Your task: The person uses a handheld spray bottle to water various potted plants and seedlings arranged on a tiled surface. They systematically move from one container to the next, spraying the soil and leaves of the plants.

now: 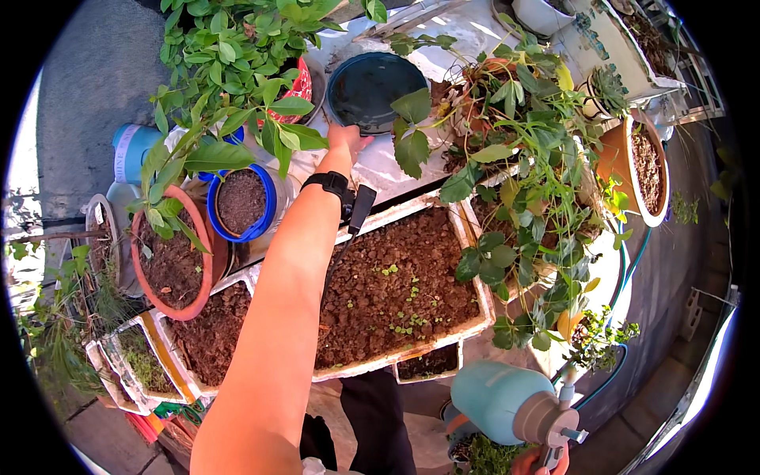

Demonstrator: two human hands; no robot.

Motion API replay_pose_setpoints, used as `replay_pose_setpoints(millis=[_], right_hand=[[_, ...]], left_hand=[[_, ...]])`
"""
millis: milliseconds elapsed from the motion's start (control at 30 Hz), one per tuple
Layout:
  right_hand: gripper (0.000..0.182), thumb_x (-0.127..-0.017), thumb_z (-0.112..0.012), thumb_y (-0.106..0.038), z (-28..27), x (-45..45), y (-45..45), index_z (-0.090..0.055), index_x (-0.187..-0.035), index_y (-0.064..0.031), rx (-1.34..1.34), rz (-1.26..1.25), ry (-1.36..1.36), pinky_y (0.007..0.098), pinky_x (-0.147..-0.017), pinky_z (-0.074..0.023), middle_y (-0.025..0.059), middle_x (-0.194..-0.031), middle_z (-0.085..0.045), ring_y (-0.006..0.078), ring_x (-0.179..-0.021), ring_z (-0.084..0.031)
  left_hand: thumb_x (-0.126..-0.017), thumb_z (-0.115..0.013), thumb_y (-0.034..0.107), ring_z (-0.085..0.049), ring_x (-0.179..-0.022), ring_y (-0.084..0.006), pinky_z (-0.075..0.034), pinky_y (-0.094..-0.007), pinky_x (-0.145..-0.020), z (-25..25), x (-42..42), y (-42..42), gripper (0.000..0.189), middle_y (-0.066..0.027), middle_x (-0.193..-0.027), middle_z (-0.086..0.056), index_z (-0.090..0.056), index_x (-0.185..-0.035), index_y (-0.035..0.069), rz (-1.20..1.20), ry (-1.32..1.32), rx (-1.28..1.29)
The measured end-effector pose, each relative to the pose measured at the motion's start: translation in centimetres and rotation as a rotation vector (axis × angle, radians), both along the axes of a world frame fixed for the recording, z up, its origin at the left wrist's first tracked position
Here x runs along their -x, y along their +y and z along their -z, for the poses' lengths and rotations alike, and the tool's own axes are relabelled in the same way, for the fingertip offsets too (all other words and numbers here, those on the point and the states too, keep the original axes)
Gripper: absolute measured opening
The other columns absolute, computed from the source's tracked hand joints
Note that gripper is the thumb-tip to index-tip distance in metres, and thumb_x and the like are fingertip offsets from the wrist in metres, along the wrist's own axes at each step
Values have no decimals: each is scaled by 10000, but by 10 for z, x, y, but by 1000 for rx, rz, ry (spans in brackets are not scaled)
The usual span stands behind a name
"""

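Note:
My left hand point(347, 141) reaches far forward to the near rim of a round dark green tray point(377, 89); its fingertips are hidden, so I cannot tell whether they grip it. A black strap with a small device and cable circles that wrist. At the lower right, my right hand point(543, 462) is closed around the handle of a blue pump sprayer point(504, 401) with a grey collar and nozzle. Between my arms lies a white foam box point(404, 362) filled with brown soil, where small green seedlings point(409, 314) grow.
Left stand a terracotta pot point(172, 255), a blue-rimmed bucket of soil point(242, 202) and a light blue pot point(135, 153). Leafy branches point(237, 53) overhang the upper left. Strawberry plants point(499, 255) spread at right, near a tilted orange-brown pot point(617, 154) and a green hose point(638, 255).

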State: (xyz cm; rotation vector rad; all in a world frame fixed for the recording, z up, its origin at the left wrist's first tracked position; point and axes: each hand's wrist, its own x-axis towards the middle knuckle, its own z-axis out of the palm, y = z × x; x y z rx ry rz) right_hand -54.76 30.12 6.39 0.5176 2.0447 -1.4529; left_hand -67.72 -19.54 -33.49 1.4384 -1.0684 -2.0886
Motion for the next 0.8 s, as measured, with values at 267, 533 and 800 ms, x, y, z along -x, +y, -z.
replay_pose_setpoints(millis=[267,533,800], right_hand=[[350,-755,-531,-107,3,-8,15,-524,-1074,38,91,-106,40,216,-528,-373,52,-848,-518,108,-648,-449],[261,-830,-484,-88,5,1,-10,-535,-1075,-15,51,-327,158,240,-579,-368,21,-872,-519,90,-696,-444],[297,-839,-505,-166,18,2,-23,-532,-1089,-10,74,-337,181,242,-578,-363,20,-875,-522,90,-709,-452]], left_hand=[[-776,-374,-93,-620,-731,-363,-579,-383,-572,-39,-21,39,302,-254,-957,-527,-293,-1058,-23,-5,45,-115],[-754,-364,-122,-564,-703,-328,-574,-438,-654,-25,-51,47,597,-165,-1115,-391,-191,-1287,83,-73,132,-205],[-804,-360,-80,-594,-743,-372,-586,-401,-619,-27,-80,57,313,-155,-1018,-443,-318,-1104,0,9,144,-167]])
